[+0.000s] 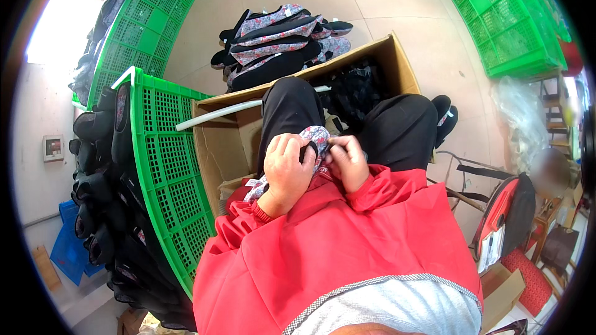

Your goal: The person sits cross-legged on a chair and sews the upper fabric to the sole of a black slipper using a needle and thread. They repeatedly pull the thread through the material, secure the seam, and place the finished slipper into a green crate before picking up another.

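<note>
Over my lap I hold a floral fabric slipper (315,135), grey with red print and a black edge. My left hand (287,170) is closed around it, and part of the fabric hangs below that wrist with a small white tag. My right hand (347,160) pinches at its right edge; the fingertips are partly hidden. Beyond my knees, a pile of similar floral and black slippers (279,43) lies on the floor.
An open cardboard box (397,65) around my knees contains black pieces (354,90). A white tube (220,113) lies across it. Green crates (177,192) stand at left, with black slippers (96,167) beside them. Another green crate (496,15) is far right; a black-and-red round-backed seat (509,214) stands at right.
</note>
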A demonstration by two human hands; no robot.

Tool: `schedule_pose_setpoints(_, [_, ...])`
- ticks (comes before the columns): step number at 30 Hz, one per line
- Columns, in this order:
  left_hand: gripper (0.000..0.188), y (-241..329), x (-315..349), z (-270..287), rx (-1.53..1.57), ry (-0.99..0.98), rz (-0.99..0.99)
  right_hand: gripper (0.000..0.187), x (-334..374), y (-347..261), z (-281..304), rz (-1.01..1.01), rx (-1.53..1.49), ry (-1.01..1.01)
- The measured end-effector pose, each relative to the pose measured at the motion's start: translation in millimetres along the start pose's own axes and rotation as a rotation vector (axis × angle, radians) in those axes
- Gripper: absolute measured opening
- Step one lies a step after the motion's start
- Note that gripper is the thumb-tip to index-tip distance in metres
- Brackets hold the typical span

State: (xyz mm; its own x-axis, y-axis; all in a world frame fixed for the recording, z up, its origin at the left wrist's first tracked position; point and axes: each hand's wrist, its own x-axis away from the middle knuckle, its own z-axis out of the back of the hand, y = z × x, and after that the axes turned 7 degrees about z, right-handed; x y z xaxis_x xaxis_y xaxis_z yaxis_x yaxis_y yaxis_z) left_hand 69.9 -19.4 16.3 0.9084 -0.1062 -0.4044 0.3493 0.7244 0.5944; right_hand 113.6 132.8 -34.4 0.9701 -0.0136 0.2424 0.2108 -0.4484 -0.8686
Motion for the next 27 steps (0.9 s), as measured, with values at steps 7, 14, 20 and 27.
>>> schedule_pose_setpoints(7, [0.015,9,-11,13,0.019,-0.045,-0.079,0.030,-23,3,22,0.094,-0.017,0.230])
schedule_pose_setpoints(14, [0.019,25,-12,23,0.049,-0.084,-0.352,0.044,-51,5,10,0.289,0.404,0.072])
schedule_pose_setpoints(20, [0.020,27,-32,44,0.014,0.045,-0.332,0.023,-74,26,55,0.484,0.241,0.357])
schedule_pose_setpoints(27, [0.014,47,-53,48,-0.111,-0.171,-0.486,0.026,-70,-13,15,0.558,0.223,0.096])
